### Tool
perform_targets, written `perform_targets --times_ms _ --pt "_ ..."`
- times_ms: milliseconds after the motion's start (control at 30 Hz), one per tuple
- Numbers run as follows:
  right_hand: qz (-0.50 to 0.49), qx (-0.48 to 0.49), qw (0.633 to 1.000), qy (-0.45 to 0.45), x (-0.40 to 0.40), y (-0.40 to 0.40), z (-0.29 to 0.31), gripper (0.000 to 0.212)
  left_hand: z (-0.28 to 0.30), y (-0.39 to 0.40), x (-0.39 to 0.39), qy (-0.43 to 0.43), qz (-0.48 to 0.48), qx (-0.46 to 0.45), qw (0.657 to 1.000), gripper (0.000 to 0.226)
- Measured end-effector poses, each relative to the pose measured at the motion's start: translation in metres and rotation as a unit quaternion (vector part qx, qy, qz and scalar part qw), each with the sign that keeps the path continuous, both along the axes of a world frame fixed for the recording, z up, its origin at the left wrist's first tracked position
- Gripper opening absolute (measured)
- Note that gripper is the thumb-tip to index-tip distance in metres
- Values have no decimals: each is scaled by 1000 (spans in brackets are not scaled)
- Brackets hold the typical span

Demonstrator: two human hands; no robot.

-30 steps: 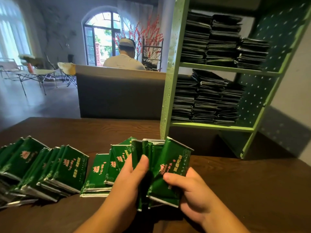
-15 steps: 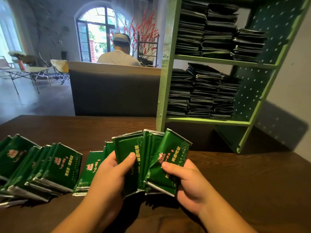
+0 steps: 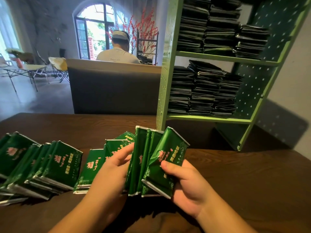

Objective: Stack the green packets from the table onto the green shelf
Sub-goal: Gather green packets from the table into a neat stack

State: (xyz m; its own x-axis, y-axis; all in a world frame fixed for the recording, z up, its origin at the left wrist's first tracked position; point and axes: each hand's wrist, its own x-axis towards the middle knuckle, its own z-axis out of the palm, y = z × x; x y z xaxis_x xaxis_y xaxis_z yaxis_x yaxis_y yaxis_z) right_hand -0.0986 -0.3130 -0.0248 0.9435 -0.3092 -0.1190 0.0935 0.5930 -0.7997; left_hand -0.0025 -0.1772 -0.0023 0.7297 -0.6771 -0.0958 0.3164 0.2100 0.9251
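Note:
A bundle of green packets (image 3: 168, 158) stands on edge above the dark wooden table (image 3: 244, 174), fanned out between both hands. My right hand (image 3: 186, 187) grips the bundle from the right, thumb on the front packet. My left hand (image 3: 109, 170) holds its left side, fingers curled behind the packets. More green packets (image 3: 94, 167) lie flat just left of my left hand, and a long slanted row of packets (image 3: 50, 165) leans at the far left. The green shelf (image 3: 218, 118) stands at the back right, its two levels filled with stacked packets (image 3: 202, 91).
A person sits with their back to me behind a grey sofa back (image 3: 114, 88). Folding chairs and a small table (image 3: 25, 69) stand at the far left by the window. A grey wall (image 3: 294, 81) runs behind the shelf on the right.
Both hands have shifted the bundle slightly right and squeezed it tighter. My left thumb has moved off the front of the packets toward their left edge.

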Motion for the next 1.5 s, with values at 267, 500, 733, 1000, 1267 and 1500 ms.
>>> perform_targets --times_ms 267,500,733,1000,1267,1500 --pt "-48 -25 998 37 -1 -5 2 61 0 7 -4 35 -74 -31 996 31" --pt "-74 -25 997 22 1 -8 0 64 3 14 -8 -4 -71 -75 995 55" --pt "-116 -42 992 32 2 -8 3 61 -2 8 -5 -8 -8 -47 999 36" --pt "-213 -72 973 55 5 -7 2 78 4 8 -10 -130 69 -7 989 38" --pt "-234 -122 964 26 2 -4 1 34 -8 5 -8 -212 76 -6 974 46" --pt "-123 -103 987 4 -6 3 8 31 -12 5 -5 -190 54 -22 980 52"
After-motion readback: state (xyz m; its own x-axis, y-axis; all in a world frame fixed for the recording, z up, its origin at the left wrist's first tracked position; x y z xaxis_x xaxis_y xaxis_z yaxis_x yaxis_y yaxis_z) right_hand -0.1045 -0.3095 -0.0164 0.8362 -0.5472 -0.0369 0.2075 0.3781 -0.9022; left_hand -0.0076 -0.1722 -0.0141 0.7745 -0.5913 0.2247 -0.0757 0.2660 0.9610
